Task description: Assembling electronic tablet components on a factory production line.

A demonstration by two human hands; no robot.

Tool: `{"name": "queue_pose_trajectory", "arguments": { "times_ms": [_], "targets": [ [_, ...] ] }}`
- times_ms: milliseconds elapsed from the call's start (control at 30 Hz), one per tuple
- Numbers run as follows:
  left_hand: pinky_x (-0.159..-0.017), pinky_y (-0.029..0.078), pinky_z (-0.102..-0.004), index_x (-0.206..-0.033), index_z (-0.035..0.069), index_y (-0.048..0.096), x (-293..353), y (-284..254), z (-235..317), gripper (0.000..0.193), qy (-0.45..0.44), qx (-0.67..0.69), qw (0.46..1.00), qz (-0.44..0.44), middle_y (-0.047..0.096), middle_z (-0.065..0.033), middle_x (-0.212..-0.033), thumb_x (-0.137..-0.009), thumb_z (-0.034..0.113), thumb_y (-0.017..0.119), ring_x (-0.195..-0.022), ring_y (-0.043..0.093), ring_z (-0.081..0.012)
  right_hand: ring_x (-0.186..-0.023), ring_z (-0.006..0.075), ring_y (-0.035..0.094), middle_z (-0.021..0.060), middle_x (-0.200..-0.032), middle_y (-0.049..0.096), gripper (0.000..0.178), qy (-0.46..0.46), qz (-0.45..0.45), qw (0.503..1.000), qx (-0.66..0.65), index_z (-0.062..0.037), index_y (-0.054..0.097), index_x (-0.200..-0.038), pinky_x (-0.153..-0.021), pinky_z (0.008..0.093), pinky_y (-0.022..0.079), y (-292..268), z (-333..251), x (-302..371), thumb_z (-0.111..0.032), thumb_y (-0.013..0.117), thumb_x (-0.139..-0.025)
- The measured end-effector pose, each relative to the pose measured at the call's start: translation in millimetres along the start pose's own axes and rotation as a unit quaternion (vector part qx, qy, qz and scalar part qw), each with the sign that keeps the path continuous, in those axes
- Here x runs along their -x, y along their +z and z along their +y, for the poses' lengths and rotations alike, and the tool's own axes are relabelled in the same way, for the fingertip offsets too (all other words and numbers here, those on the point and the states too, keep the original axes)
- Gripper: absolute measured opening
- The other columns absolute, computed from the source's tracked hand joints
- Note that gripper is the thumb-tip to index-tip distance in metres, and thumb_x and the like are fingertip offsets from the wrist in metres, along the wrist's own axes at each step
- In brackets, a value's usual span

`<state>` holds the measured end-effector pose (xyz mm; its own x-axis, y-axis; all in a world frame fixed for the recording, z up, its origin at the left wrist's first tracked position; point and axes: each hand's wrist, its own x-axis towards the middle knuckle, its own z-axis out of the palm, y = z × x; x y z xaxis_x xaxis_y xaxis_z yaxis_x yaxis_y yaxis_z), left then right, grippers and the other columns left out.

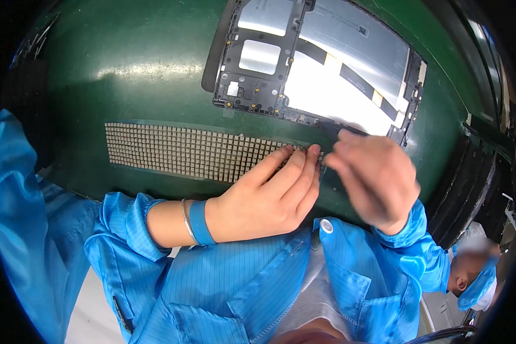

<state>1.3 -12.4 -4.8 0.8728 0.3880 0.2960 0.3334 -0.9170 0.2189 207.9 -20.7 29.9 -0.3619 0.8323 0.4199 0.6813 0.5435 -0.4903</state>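
Note:
A long strip of small grey square pads [178,150] on a see-through backing lies across the green table. My left hand [269,192] lies over its right end, fingers stretched out and fingertips touching the pads. Just to the right, my right hand [378,178] is raised with its fingers curled into a pinch, somewhat blurred by motion. A dark slim thing shows by its fingertips, but I cannot make out what it is. Beyond both hands lies an opened tablet housing [258,86], a black frame with shiny metal plates and yellow-ringed screw holes.
The green table [137,74] spreads under everything. Black ridged material [456,183] stands along its right edge. Another person in blue headwear [477,286] is at the lower right. A blue sleeve [23,218] reaches in at the far left.

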Motion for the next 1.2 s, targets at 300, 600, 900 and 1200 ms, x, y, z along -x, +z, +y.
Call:
{"name": "queue_pose_trajectory", "arguments": {
  "times_ms": [300, 600, 900, 1200],
  "targets": [
    [-0.088, 0.055, -0.0368, -0.107, 0.0, 0.067, 0, 1, -2, 0.03, 0.002, -0.008, 1.0, -0.005, 0.066, -0.0175, -0.118, -0.087, 0.023, 0.063, -0.102, 0.062, -0.0263, -0.078, 0.0241, 0.069, 0.0171, -0.091, 0.069, 0.022, 0.251, 0.054, 0.948, -0.185, 0.0046, 0.069, -0.094, -0.068, 0.0302, 0.055, -14, -2, 45, 0.002, 0.08, -0.075],
    [-0.085, 0.056, -0.037, -0.11, 0.005, 0.069, -2, 4, 0, 0.033, 0.005, -0.009, 1.0, -0.012, 0.065, -0.017, -0.121, -0.081, 0.021, 0.069, -0.103, 0.062, -0.0268, -0.074, 0.0185, 0.066, 0.0126, -0.089, 0.07, 0.019, 0.362, 0.071, 0.883, -0.292, 0.0015, 0.071, -0.094, -0.063, 0.0276, 0.052, 0, -1, 68, -0.002, 0.08, -0.077],
    [-0.084, 0.056, -0.0367, -0.108, 0.004, 0.069, -6, 3, 1, 0.032, 0.011, -0.02, 0.999, -0.025, 0.065, -0.0176, -0.12, -0.081, 0.021, 0.069, -0.103, 0.062, -0.0273, -0.075, 0.02, 0.067, 0.0109, -0.087, 0.072, 0.018, 0.357, 0.068, 0.887, -0.285, 0.0007, 0.072, -0.09, -0.065, 0.0285, 0.052, -1, -1, 64, -0.003, 0.081, -0.075],
    [-0.086, 0.057, -0.0389, -0.112, 0.006, 0.068, -5, 4, 3, 0.033, 0.015, -0.034, 0.999, -0.029, 0.064, -0.0195, -0.121, -0.083, 0.022, 0.069, -0.105, 0.062, -0.029, -0.075, 0.0194, 0.067, 0.01, -0.084, 0.071, 0.016, 0.34, 0.021, 0.901, -0.269, -0.0004, 0.073, -0.09, -0.066, 0.0288, 0.052, -5, 2, 55, -0.002, 0.081, -0.075]
  ]
}}
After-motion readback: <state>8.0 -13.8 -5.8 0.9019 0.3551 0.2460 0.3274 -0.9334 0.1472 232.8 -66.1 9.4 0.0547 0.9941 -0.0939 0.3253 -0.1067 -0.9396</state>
